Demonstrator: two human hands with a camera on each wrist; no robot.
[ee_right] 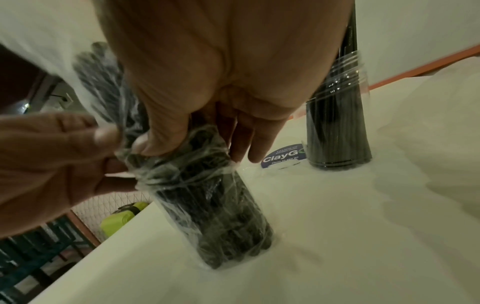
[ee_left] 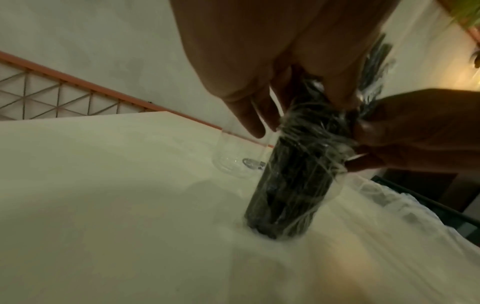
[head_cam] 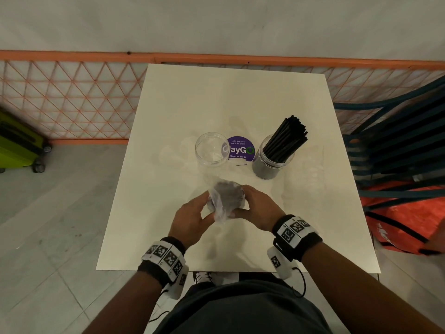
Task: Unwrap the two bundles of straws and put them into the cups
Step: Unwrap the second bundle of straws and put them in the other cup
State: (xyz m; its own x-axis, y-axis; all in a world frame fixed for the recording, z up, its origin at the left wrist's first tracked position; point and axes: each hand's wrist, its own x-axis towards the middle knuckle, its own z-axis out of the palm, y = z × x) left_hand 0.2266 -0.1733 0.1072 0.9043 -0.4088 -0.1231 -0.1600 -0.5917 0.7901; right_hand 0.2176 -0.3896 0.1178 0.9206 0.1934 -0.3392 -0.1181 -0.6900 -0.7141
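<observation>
A bundle of black straws (head_cam: pixel 226 196) in clear plastic wrap (ee_right: pixel 166 164) stands on end on the white table (head_cam: pixel 168 116), near the front. My left hand (head_cam: pixel 192 213) holds it from the left and pinches the bunched wrap near its top. From the right, my right hand (head_cam: pixel 256 206) grips the bundle, thumb pressed on the wrap. Behind the bundle stands an empty clear cup (head_cam: pixel 212 150). To the right, a second clear cup (head_cam: pixel 273 162) holds loose black straws (head_cam: pixel 287 137). The bundle (ee_left: pixel 293 185) is also in the left wrist view, its lower part still wrapped.
A round purple sticker (head_cam: pixel 238 149) lies on the table between the two cups. An orange mesh fence (head_cam: pixel 72 97) runs behind the table. Stacked dark chairs (head_cam: pixel 397 141) and an orange bag (head_cam: pixel 404 220) stand to the right, a green suitcase (head_cam: pixel 16 143) on the left.
</observation>
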